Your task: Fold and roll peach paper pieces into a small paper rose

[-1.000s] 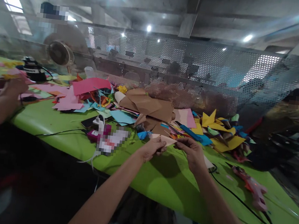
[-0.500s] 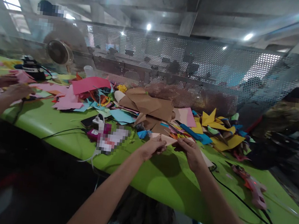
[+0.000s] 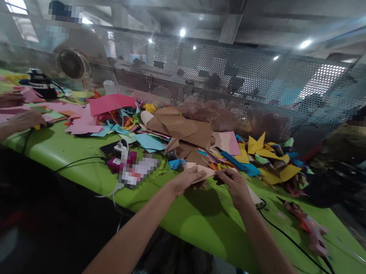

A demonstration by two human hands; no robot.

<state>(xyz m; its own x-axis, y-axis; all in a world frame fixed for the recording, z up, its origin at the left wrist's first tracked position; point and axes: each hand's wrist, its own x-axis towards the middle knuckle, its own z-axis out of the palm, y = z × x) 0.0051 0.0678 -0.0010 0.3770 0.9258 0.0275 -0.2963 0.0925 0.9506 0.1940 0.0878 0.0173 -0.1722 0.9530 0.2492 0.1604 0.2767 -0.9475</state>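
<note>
Between my two hands, a pale peach piece of paper (image 3: 208, 172) is held above the front of the green table. My left hand (image 3: 186, 181) grips its left part, with the fingers lying along it. The fingertips of my right hand (image 3: 233, 185) pinch its right end. Another pale paper (image 3: 254, 195) shows partly from behind my right wrist. Just beyond my hands lie a crumpled blue piece (image 3: 176, 164) and a blue cutter-like tool (image 3: 231, 160). To the right of my right hand rests a pink glue gun (image 3: 308, 226) with its black cord.
A power strip (image 3: 118, 162) with a white plug sits left of my hands. Brown paper (image 3: 179, 127), a pink sheet (image 3: 112, 104) and yellow paper stars (image 3: 258, 146) are heaped along the back. A perforated metal screen (image 3: 190, 75) stands behind. A co-worker's hand (image 3: 26, 122) is at far left.
My left fingers have straightened and shifted slightly along the peach paper. My right hand stays nearly in place. The co-worker's hand at left has moved a little right and down.
</note>
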